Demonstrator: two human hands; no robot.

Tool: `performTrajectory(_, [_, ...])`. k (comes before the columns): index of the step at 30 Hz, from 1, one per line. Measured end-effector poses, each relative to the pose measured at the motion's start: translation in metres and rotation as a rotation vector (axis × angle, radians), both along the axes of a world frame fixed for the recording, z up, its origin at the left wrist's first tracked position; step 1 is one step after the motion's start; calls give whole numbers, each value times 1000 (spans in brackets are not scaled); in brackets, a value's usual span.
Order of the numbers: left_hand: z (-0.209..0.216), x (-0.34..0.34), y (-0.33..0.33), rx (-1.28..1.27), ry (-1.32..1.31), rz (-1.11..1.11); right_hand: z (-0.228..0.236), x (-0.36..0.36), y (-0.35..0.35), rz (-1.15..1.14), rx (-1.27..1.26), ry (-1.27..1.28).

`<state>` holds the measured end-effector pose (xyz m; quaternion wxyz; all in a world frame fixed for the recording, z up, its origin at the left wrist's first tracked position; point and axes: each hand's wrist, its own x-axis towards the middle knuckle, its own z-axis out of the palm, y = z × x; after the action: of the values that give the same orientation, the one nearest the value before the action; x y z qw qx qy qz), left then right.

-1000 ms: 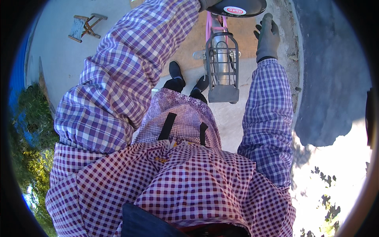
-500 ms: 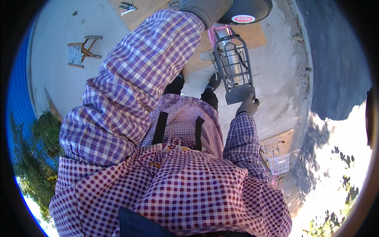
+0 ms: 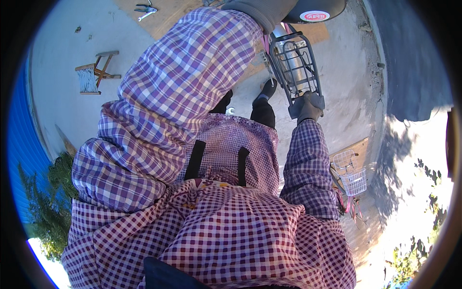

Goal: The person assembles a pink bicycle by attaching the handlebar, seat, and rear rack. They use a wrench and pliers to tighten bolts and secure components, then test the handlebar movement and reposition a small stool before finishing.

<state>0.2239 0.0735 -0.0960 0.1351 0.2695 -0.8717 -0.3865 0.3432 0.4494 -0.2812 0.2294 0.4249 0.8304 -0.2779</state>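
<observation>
Head view, looking down, puts the pink bicycle at the upper right of the frame, its black saddle cut by the top edge and its dark metal rack slanting down toward the centre right. The person's right hand, in a grey glove, is at the rack's lower end, its fingers apparently clamped over the end plate; that end lies closest to the body and probably makes a firm handhold, and the arm reaches nearly straight up the frame to it. The left hand, also gloved, stretches to the top edge just beside the saddle; its fingers are out of sight, so whether they are apart, together or gripping something cannot be told. With the arms spread this way, the person likely has control from both the front and the rear of the bicycle. One dark shoe shows just left of the rack, perhaps set close for balance. At the upper left, pliers and a wrench lie together on a tan sheet, seemingly put aside within reach, with a folding stool below them. Another wrench lies near the feet, and a white wire basket sits at the lower right.
</observation>
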Motion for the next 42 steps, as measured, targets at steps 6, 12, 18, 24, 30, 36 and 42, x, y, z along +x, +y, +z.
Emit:
performTrajectory(6, [6, 2, 6, 46, -115, -13, -10, 6, 14, 49, -8, -27])
performTrajectory(12, [-2, -9, 5, -3, -65, -17, -6, 3, 11, 61, 128, -96])
performTrajectory(18, [-10, -5, 4, -89, -24, -49, 17, 1, -8, 15, 51, -65])
performTrajectory(24, [-8, -1, 1, -80, -60, -20, 41, 0, -32, -39, 95, -196])
performTrajectory(30, [-15, 3, -3, -133, -71, -61, 33, 5, -28, -9, 34, -164])
performTrajectory(36, [-16, 2, -4, -118, 43, -79, 18, 10, -20, 87, 15, -163])
performTrajectory(42, [-8, 5, -3, -126, 54, -119, 18, 15, -28, -25, 61, -117])
